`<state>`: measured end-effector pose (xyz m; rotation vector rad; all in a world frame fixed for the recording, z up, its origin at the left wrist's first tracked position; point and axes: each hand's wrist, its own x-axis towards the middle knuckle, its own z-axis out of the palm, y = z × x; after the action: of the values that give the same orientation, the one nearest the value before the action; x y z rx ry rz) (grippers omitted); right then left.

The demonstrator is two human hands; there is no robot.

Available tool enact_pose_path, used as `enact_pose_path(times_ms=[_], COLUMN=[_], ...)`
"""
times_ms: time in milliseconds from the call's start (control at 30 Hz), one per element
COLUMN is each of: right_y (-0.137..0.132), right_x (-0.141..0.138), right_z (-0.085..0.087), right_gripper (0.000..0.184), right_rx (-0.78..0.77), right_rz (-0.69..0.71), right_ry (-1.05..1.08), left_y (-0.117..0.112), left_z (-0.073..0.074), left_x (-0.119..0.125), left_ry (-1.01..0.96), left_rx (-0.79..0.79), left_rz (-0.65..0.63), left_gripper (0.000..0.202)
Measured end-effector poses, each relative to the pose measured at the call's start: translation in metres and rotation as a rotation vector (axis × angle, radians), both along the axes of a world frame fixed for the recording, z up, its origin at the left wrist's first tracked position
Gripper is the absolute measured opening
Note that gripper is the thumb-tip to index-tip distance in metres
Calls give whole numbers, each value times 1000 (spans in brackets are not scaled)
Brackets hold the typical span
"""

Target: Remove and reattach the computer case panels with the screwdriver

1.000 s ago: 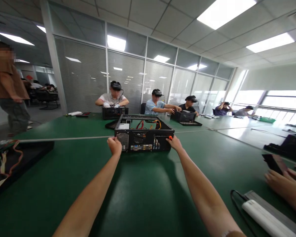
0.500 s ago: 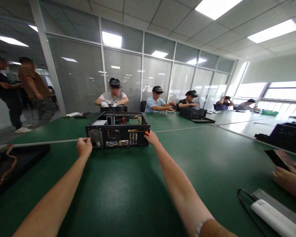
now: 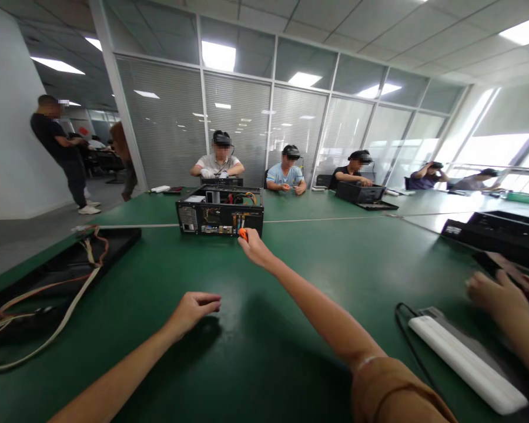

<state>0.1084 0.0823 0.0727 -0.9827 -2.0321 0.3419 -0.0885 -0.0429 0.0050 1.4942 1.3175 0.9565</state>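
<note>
A black computer case (image 3: 220, 220) stands on the green table, its back panel with ports and slot covers facing me and its top uncovered. In front of the panel's right part, my right hand (image 3: 256, 249) is closed around an orange-handled screwdriver (image 3: 243, 234), mostly covered by the fingers. Whether its tip touches the slot covers I cannot tell. Nearer to me, my left hand (image 3: 196, 311) hovers low over the table, apart from the case. Its fingers are loosely curved with a gap to the thumb, and nothing shows between them.
At left lies a black panel (image 3: 114, 252) with loose cables. A white power strip (image 3: 462, 361) with a black cord lies at right, near another person's hands (image 3: 502, 299). Another black case (image 3: 489, 238) stands beyond. Several people with headsets sit across the green table (image 3: 335, 264).
My left hand has left the case's left corner and come back toward me, opening. My right hand has moved from the right edge toward the slot covers. The view has shifted leftward.
</note>
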Motion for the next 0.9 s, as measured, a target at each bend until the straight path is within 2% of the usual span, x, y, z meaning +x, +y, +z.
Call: enact_pose_path(times_ms=[67, 133, 200, 267, 433, 600, 767, 900], right_y=[-62, -115, -152, -172, -183, -186, -188, -189], right_x=[-5, -6, -5, -6, -13, -13, -10, -11], right_z=[1, 1, 0, -3, -29, -54, -59, -61], right_gripper=[25, 24, 21, 20, 25, 23, 26, 26], right_rx=[-55, -97, -50, -11, -204, -212, -236, -265], right_rz=[271, 398, 373, 317, 345, 340, 409, 410], right_ry=[88, 191, 287, 355, 475, 451, 512, 497], left_y=[-31, -53, -67, -76, -88, -93, -91, -88], left_z=[1, -1, -6, -11, -19, -16, -11, -8], left_x=[3, 6, 9, 10, 9, 7, 2, 1], left_ry=[-24, -36, -16, 28, 208, 385, 492, 513], left_rx=[-32, -51, -48, -14, 165, 333, 476, 475], left_rz=[-50, -110, -164, -200, -260, -260, -226, -237], left_gripper=[48, 48, 47, 44, 38, 31, 21, 19])
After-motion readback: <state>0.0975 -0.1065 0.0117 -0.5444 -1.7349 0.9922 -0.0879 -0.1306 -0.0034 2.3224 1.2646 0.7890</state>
